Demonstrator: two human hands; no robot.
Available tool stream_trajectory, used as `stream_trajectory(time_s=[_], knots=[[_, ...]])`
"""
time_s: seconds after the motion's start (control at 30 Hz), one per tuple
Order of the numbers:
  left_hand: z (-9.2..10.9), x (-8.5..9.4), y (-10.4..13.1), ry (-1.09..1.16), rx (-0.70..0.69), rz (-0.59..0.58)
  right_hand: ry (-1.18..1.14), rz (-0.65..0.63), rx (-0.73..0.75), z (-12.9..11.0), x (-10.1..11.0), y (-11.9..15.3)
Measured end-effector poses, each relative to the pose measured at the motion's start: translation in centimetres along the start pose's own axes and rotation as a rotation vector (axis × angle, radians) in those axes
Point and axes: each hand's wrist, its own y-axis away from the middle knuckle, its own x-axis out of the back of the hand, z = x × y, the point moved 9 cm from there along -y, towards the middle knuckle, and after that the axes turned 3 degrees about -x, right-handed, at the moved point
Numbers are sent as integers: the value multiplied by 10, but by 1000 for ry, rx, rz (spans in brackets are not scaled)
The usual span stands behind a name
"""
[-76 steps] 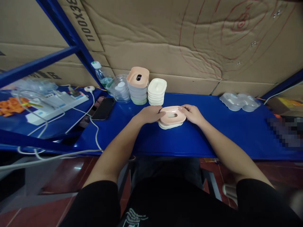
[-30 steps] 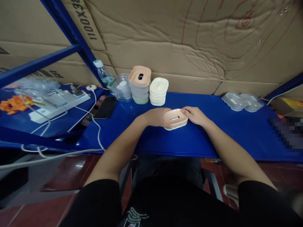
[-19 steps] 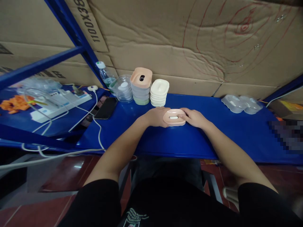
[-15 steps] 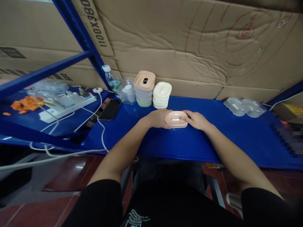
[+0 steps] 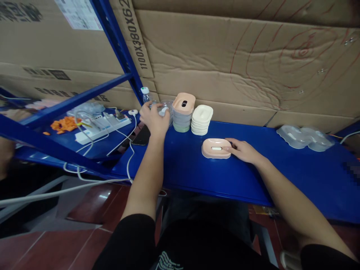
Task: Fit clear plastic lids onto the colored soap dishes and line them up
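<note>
On the blue table lies a peach oval tray [image 5: 209, 147] with a white piece [image 5: 216, 148] in its middle slot. The fingers of my right hand [image 5: 242, 150] are closed on the tray's right end, thumb over the rim. My left hand [image 5: 155, 119] is spread above the clear round plastic containers [image 5: 168, 107] at the back left; whether it touches them is hard to tell. Beside them stands a stack of peach, grey and green holders [image 5: 182, 118], with a stack of cream oval pieces [image 5: 201, 120] to its right.
A clear bottle [image 5: 145, 94] stands behind my left hand, near a dark phone [image 5: 141, 135]. Cables and a power strip [image 5: 95, 129] lie left, by orange pieces [image 5: 65, 125]. Clear plastic shells [image 5: 305, 138] rest at right. Another person's arm [image 5: 6, 150] shows at far left.
My left hand has let go of the peach tray and moved left and back to the clear containers. My right hand stays at the tray. The camera view has shifted left.
</note>
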Motion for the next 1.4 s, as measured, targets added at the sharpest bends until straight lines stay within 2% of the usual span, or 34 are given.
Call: stream_trajectory(time_s=[0.1, 0.2, 0.6, 0.8, 0.93, 1.13, 1.27, 1.33, 1.4], knots=[[-27, -15, 1, -16, 148, -127, -9, 0, 19, -1, 0, 1], [-34, -28, 5, 0, 187, -197, -17, 5, 22, -2, 1, 1], [-32, -23, 0, 118, 179, -108, -28, 0, 22, -4, 2, 3], [-39, -29, 1, 205, 248, -107, -27, 0, 19, -2, 1, 2], [-43, -31, -1, 325, 253, -48, -35, 4, 29, -4, 2, 2], [-37, -23, -2, 362, 203, 16, -48, 4, 41, -3, 2, 2], [-21, -5, -2, 457, 98, 149, -43, -3, 31, -2, 1, 2], [-12, 0, 0, 546, 108, 195, -45, 5, 29, -2, 1, 2], [-2, -1, 2, 666, 150, 174, -57, 34, 31, -2, 5, 2]])
